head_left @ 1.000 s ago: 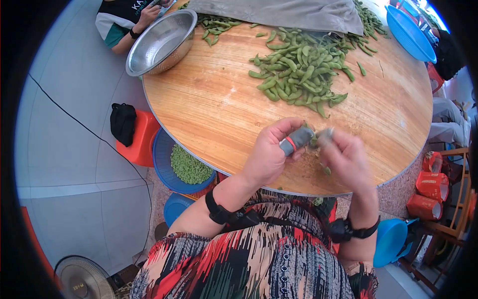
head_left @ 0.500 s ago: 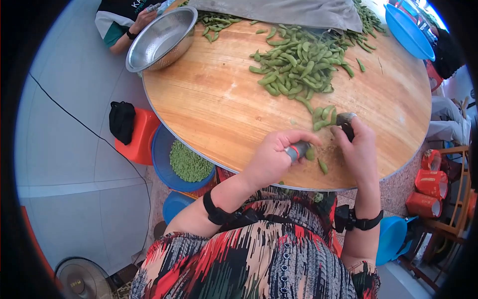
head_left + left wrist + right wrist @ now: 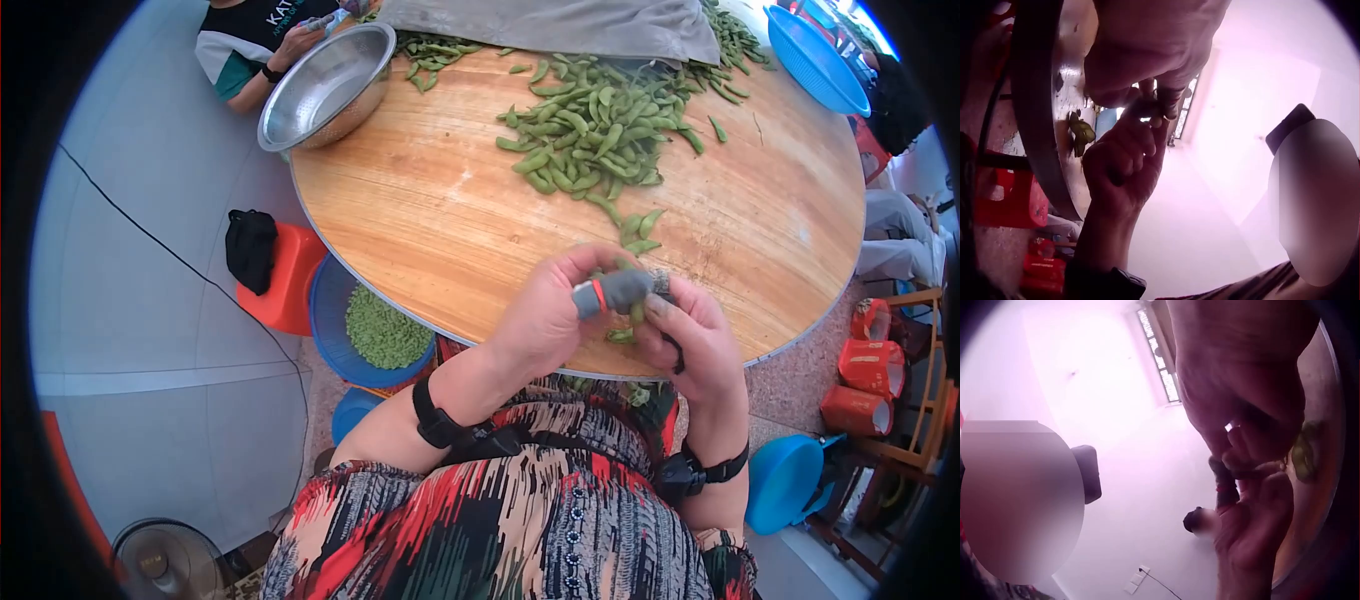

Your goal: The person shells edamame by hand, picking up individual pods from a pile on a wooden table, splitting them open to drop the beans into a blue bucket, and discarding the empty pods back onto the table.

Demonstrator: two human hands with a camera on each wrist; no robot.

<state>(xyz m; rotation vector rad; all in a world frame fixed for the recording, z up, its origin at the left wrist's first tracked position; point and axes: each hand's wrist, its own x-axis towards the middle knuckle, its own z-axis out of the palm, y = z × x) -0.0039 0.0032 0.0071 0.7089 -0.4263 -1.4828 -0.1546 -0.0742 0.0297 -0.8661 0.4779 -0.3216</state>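
Observation:
My left hand (image 3: 548, 312) and right hand (image 3: 708, 338) meet over the table's near edge in the head view. Between their fingertips both pinch a green edamame pod (image 3: 637, 313), partly hidden by the fingers. A grey finger cover (image 3: 622, 291) with a red band wraps a left finger; a dark band circles a right finger. Just beyond the hands lie a few loose pods (image 3: 640, 228), trailing from a large heap of edamame pods (image 3: 590, 125). Green pods (image 3: 1080, 133) also lie on the table beside the hands in the left wrist view.
A metal colander (image 3: 330, 85) sits at the round table's (image 3: 400, 210) left edge, a grey cloth (image 3: 560, 28) at its far side. Below left, a blue basket (image 3: 325, 335) holds shelled beans near a red stool (image 3: 285, 285). A blue basket (image 3: 815, 65) is far right. Other people sit around.
Half a second ago my right hand was apart, at pods drawn out from the heap. It has come back to the left hand, and a pod is now between them.

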